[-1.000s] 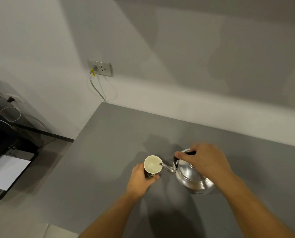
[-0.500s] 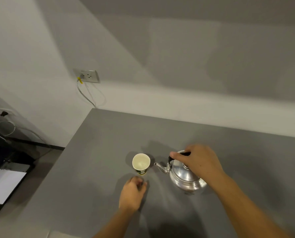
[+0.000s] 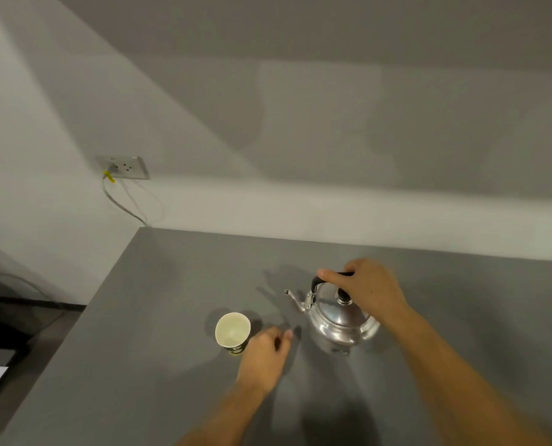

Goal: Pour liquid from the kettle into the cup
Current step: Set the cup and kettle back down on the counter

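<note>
On the grey table (image 3: 171, 317), right of centre, stands the kettle (image 3: 336, 320), a shiny metal one, upright, its spout (image 3: 292, 299) pointing left and slightly away from the person. Its black handle (image 3: 319, 278) arches over the lid, whose black knob (image 3: 343, 296) shows just under the fingers. Wrapped around that handle from above is the right hand (image 3: 366, 284), closed on it, with the forearm running down to the lower right corner. Whether the kettle's base rests fully on the table or is just clear of it is hard to tell.

Left of the kettle and a little nearer the person is the cup (image 3: 233, 331), a paper one, pale inside with a dark printed band low on its wall. It stands upright, apart from the spout. What it holds cannot be made out.

Just right of the cup lies the left hand (image 3: 266, 355), knuckles up, fingers loosely curled and gripping nothing; its edge is right beside the cup's wall, and contact cannot be judged.

Beyond the table rises a pale wall (image 3: 300, 107). Near the table's far left corner a socket (image 3: 126, 167) sits on it, with a yellow plug (image 3: 109, 177) and a cable (image 3: 120, 204) hanging down behind the table. At the far left edge are dark, blurred objects.
</note>
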A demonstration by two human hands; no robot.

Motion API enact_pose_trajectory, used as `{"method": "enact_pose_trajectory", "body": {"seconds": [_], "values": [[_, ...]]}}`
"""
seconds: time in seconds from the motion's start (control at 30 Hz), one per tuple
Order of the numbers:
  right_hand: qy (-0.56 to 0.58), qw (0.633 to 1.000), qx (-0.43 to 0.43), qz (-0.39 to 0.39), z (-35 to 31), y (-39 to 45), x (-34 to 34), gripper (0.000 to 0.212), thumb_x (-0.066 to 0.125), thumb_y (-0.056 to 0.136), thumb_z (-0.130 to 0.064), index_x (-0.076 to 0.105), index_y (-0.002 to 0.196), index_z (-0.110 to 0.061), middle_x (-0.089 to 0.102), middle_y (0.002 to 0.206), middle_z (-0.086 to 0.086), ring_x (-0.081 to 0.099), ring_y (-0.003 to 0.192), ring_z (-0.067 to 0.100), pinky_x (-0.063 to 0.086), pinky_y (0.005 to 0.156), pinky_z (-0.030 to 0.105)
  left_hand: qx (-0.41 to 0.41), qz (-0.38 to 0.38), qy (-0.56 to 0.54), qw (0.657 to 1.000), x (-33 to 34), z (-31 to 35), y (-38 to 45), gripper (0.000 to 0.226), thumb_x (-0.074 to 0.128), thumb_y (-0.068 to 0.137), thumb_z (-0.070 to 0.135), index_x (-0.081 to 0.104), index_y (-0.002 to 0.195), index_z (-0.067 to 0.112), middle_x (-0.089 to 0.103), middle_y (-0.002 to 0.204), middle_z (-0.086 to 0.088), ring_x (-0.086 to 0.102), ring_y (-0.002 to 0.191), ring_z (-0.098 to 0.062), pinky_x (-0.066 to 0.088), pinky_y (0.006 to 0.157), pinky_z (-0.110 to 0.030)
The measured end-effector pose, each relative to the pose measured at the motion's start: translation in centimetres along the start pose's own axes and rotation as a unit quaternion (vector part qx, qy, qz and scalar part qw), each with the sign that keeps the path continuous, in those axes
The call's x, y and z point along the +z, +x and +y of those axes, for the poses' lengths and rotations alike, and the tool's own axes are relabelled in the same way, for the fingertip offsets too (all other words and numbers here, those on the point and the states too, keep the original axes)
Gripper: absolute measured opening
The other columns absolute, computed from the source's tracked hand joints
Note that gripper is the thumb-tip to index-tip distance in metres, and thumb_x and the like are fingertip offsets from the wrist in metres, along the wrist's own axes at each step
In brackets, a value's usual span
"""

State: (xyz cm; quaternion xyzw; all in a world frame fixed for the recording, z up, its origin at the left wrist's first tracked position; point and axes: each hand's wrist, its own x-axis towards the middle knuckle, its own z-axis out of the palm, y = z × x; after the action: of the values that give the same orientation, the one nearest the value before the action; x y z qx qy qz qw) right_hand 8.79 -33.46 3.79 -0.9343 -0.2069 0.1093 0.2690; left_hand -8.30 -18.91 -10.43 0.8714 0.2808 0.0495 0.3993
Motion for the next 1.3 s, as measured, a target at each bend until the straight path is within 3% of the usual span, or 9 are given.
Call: {"method": "enact_pose_trajectory", "body": {"seconds": [0.17,0.33,0.47,0.63,0.73,0.97,1.13,1.2,1.3], "values": [[0.005,1.000,0.002,-0.001,0.5,5.5,-1.2,0.069,0.064,0.072,-0.078,0.041,0.048,-0.018,0.036,0.036,-0.008,0.038,0.041,0.014,0.032,0.047,0.029,0.009,-0.007,0.018,1.000,0.5,1.9,3.0,0.048,0.054,0.107,0.044,0.063,0.077,0.008,0.070,0.071,-0.011,0.060,0.066,-0.029,0.045,0.065,-0.037],[-0.005,1.000,0.009,-0.009,0.7,11.6,-0.9,0.074,0.064,0.073,-0.078,0.030,0.046,-0.018,0.027,0.036,-0.007,0.033,0.041,0.015,0.026,0.046,0.029,-0.005,-0.036,0.016,0.999,0.3,3.1,6.7,0.047,0.050,0.108,0.046,0.064,0.083,0.009,0.073,0.076,-0.014,0.068,0.076,-0.035,0.050,0.072,-0.038],[-0.016,1.000,0.014,-0.021,1.0,15.6,-0.1,0.073,0.065,0.076,-0.074,0.035,0.044,-0.016,0.034,0.041,-0.004,0.038,0.044,0.017,0.027,0.045,0.031,0.003,-0.051,0.017,0.999,0.4,4.3,9.4,0.047,0.049,0.109,0.044,0.059,0.079,0.011,0.071,0.075,-0.017,0.068,0.081,-0.039,0.050,0.074,-0.040],[-0.010,0.999,0.029,-0.021,1.7,18.8,0.4,0.074,0.064,0.078,-0.073,0.032,0.047,-0.014,0.033,0.044,-0.002,0.037,0.047,0.018,0.027,0.047,0.032,0.014,-0.050,0.029,0.998,0.4,5.0,11.8,0.050,0.049,0.109,0.044,0.042,0.066,0.020,0.044,0.052,0.002,0.052,0.063,-0.032,0.038,0.064,-0.032],[-0.011,0.999,0.037,-0.019,2.0,20.1,0.6,0.075,0.062,0.080,-0.073,0.030,0.048,-0.013,0.031,0.046,0.000,0.037,0.049,0.021,0.029,0.048,0.033,0.017,-0.042,0.032,0.998,0.4,5.2,12.5,0.049,0.049,0.109,0.044,0.044,0.067,0.019,0.044,0.053,0.003,0.046,0.055,-0.021,0.036,0.064,-0.030],[0.004,0.999,0.046,-0.016,2.5,21.5,1.3,0.073,0.065,0.079,-0.071,0.034,0.046,-0.014,0.033,0.045,-0.002,0.039,0.047,0.018,0.029,0.048,0.032,0.004,-0.041,0.018,0.999,0.9,5.1,13.0,0.050,0.050,0.109,0.043,0.056,0.076,0.007,0.048,0.055,0.003,0.050,0.057,-0.022,0.037,0.063,-0.029],[0.042,0.998,0.054,0.003,3.5,21.9,1.7,0.072,0.067,0.073,-0.074,0.031,0.048,-0.016,0.027,0.042,-0.005,0.036,0.046,0.017,0.027,0.048,0.031,0.010,-0.044,0.012,0.999,1.0,5.1,13.0,0.050,0.049,0.109,0.045,0.068,0.088,0.004,0.071,0.072,-0.013,0.067,0.070,-0.029,0.049,0.066,-0.034],[0.040,0.998,0.042,0.005,3.8,21.9,2.0,0.071,0.065,0.074,-0.075,0.035,0.051,-0.014,0.033,0.047,-0.002,0.039,0.049,0.018,0.030,0.049,0.031,0.013,-0.044,0.010,0.999,0.9,5.2,12.9,0.049,0.048,0.109,0.044,0.069,0.090,0.004,0.076,0.080,-0.013,0.071,0.077,-0.031,0.056,0.074,-0.039],[0.006,0.999,0.033,0.001,3.5,21.3,1.7,0.065,0.059,0.077,-0.077,0.051,0.062,-0.015,0.053,0.061,-0.002,0.053,0.065,0.021,0.041,0.059,0.034,0.022,-0.037,0.021,0.999,0.6,5.5,12.7,0.050,0.050,0.109,0.043,0.064,0.081,0.005,0.063,0.062,-0.005,0.062,0.063,-0.027,0.047,0.064,-0.037]]}}
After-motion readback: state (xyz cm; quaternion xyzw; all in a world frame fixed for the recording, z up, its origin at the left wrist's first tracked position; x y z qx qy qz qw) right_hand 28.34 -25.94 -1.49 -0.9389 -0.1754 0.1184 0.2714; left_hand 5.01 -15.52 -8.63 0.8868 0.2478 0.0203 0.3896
